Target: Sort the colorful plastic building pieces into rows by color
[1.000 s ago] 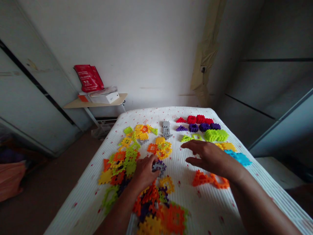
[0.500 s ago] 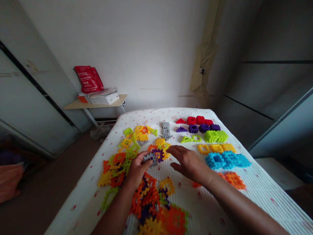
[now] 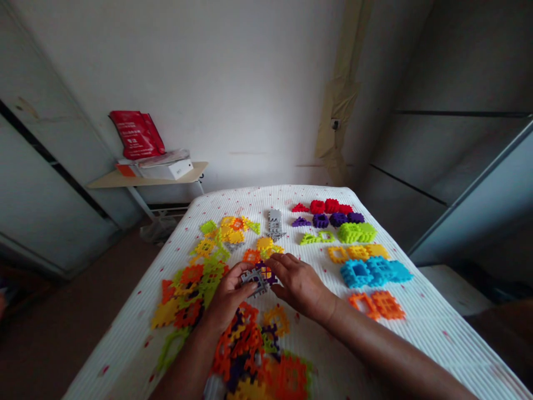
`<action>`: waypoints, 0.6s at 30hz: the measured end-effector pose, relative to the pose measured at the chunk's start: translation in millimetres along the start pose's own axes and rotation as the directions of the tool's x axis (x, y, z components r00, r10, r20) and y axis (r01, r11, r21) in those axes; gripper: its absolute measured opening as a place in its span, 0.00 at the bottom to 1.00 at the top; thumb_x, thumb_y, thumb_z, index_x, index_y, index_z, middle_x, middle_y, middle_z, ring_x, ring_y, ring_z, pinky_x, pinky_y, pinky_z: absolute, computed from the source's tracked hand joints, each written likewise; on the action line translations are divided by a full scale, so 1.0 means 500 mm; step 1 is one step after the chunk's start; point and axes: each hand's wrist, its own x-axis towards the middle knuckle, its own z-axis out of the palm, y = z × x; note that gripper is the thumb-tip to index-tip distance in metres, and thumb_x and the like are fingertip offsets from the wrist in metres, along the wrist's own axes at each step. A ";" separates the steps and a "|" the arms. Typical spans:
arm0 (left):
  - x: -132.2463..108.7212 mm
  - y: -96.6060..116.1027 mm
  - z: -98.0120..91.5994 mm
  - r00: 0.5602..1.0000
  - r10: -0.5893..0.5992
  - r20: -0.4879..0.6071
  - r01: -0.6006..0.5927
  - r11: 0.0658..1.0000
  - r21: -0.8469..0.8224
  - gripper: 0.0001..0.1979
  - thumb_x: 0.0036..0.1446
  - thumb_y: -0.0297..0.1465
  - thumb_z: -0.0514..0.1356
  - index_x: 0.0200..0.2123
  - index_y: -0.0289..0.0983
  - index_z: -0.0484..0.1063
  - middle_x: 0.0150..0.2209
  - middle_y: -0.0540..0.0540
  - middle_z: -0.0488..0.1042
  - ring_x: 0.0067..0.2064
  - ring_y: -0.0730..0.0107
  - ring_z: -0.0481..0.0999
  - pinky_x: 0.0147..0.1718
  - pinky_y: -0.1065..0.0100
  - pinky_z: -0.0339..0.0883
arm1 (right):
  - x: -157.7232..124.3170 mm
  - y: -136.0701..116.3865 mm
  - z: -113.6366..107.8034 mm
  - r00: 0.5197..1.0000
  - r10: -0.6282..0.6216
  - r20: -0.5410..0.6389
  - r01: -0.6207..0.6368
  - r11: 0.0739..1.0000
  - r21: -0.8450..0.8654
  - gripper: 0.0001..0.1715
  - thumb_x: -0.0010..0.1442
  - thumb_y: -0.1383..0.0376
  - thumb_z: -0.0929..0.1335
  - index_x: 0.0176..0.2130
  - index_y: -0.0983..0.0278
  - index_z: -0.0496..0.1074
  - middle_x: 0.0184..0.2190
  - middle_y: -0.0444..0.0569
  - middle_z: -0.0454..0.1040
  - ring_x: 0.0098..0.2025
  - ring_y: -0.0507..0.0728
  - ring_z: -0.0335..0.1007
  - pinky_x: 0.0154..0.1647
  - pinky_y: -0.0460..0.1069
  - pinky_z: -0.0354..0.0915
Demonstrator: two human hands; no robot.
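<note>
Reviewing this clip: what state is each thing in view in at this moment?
left hand: gripping a grey interlocking plastic piece
right hand: fingers at a purple piece, grip unclear
blue pieces: clustered together
lime green pieces: massed in a block
red pieces: lying in a row
orange pieces: lying side by side
red bag: propped upright on a white box
</note>
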 end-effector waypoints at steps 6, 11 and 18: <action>0.001 0.005 0.004 0.999 -0.028 0.030 0.028 0.999 0.021 0.20 0.47 0.34 0.65 0.43 0.38 0.66 0.34 0.48 0.77 0.36 0.68 0.75 0.38 0.70 0.66 | 0.001 -0.005 0.005 0.999 0.026 0.019 -0.025 0.999 -0.041 0.23 0.55 0.69 0.66 0.52 0.67 0.65 0.49 0.57 0.70 0.48 0.61 0.65 0.48 0.55 0.66; 0.001 0.008 0.001 0.998 -0.037 0.050 0.035 0.998 0.047 0.22 0.47 0.35 0.65 0.45 0.37 0.65 0.35 0.47 0.77 0.36 0.67 0.75 0.38 0.69 0.66 | 0.000 -0.006 0.013 1.000 0.010 -0.012 -0.011 0.999 -0.042 0.28 0.52 0.74 0.63 0.54 0.70 0.61 0.48 0.57 0.70 0.47 0.60 0.64 0.48 0.54 0.65; 0.013 0.003 -0.015 0.992 0.042 -0.121 -0.020 0.983 0.182 0.23 0.49 0.37 0.62 0.48 0.37 0.64 0.32 0.49 0.76 0.34 0.68 0.75 0.37 0.69 0.67 | 0.007 0.112 -0.057 0.985 0.108 -0.132 -0.121 0.988 -0.092 0.35 0.51 0.73 0.65 0.58 0.69 0.57 0.50 0.61 0.69 0.50 0.61 0.65 0.50 0.57 0.64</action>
